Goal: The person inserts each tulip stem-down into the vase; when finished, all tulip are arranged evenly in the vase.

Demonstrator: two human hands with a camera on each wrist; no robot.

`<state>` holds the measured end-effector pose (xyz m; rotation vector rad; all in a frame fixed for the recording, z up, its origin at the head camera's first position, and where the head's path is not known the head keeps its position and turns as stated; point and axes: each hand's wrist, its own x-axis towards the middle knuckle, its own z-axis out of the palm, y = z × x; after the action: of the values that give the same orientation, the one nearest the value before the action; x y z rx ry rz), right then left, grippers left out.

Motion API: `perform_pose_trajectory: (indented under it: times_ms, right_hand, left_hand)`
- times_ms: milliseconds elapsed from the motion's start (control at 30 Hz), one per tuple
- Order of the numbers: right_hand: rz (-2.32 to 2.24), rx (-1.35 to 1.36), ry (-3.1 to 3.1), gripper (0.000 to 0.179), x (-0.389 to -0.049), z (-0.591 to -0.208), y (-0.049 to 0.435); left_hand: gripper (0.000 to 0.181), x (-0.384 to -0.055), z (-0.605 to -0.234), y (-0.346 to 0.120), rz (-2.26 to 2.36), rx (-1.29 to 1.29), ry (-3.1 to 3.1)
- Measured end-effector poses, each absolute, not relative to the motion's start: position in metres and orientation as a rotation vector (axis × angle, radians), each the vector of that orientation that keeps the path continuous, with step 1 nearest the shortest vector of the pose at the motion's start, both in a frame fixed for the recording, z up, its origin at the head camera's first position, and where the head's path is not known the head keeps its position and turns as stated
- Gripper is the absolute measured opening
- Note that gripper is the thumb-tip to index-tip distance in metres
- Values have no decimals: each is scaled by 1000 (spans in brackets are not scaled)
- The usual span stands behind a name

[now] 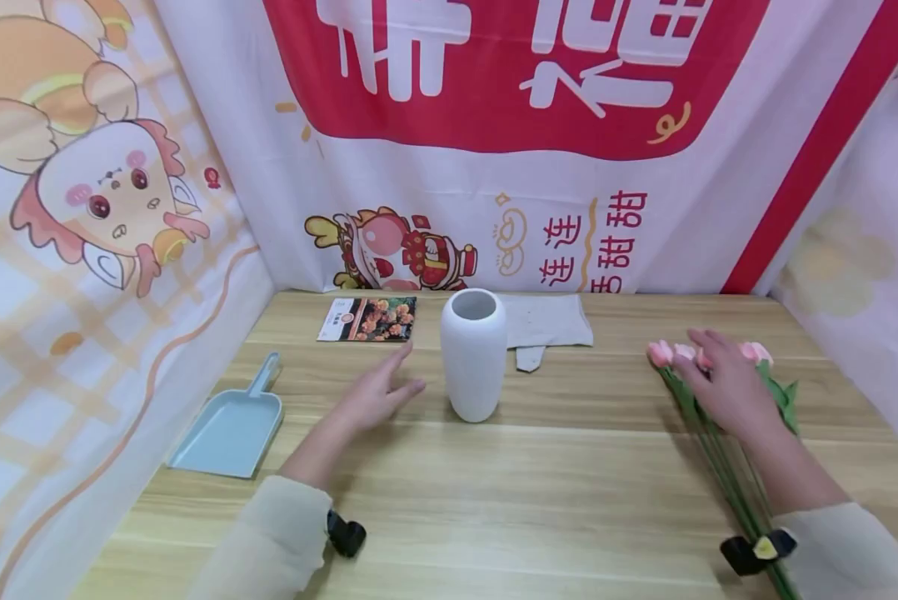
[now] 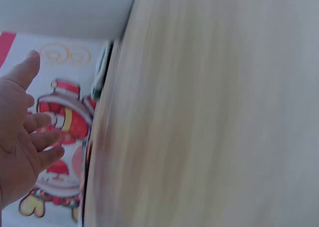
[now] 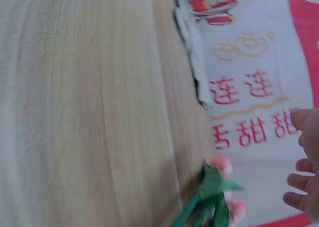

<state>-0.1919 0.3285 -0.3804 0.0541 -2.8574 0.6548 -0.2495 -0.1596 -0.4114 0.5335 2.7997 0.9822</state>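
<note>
Flowers (image 1: 721, 467), pink-headed on long green stems, lie right there on the pale wood-grain counter (image 1: 554, 492) under my nearer right hand (image 1: 734, 387), slanting lengthwise toward me, fingers loosely spread, empty, while my left hand (image 1: 377, 396), likewise, hovers near the tall white vase (image 1: 473, 362).

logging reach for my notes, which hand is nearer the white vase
Left. The left hand is just left of the white vase, with a gap between them; the right hand is farther off, to the vase's right, over the pink tulips.
</note>
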Motion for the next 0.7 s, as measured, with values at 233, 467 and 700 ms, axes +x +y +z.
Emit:
perform_pose_trajectory:
  times_ms: [233,467,700]
  right_hand:
    - [865,-59,-2713,51,-158,-390,365]
    - [944,-285,-2749,58,-137,-400,392]
    - [925,-470,-2826,66,-116,-412,417]
  left_hand:
    - [89,-239,-423,-116,1536,456,2463]
    - [91,-234,-444,-97,1810,355,2318]
    - [84,-231,-454,-89,1849,324,2336]
